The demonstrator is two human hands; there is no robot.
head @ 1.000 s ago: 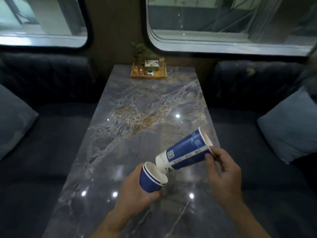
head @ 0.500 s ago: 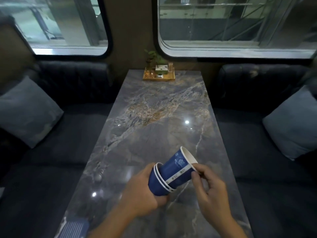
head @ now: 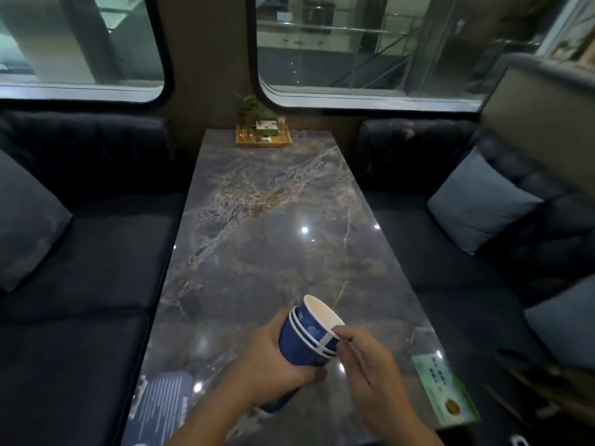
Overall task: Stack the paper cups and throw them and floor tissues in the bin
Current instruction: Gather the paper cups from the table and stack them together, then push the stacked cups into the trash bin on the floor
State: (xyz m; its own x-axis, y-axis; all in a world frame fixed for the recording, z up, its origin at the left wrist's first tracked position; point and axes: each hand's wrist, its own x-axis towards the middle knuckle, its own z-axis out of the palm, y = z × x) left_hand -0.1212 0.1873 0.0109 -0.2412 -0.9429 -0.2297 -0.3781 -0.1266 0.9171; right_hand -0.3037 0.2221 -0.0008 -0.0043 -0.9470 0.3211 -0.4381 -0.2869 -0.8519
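A nested stack of blue paper cups (head: 306, 336) with white rims tilts to the upper right above the near end of the marble table (head: 267, 226). My left hand (head: 273, 371) wraps around the stack's lower body. My right hand (head: 370, 371) pinches the top cup's rim with its fingertips. Three white rims show close together, and the top cup's white inside faces up. No bin and no floor tissues are in view.
A gold tray (head: 264, 138) with a small plant stands at the table's far end. A blue card (head: 164, 403) and a green card (head: 444, 387) lie at the near corners. Dark sofas with grey cushions (head: 483, 201) flank the table.
The cup in my right hand has slid fully into the stack held by my left hand. My head has pulled back, so more of the table and sofas shows.
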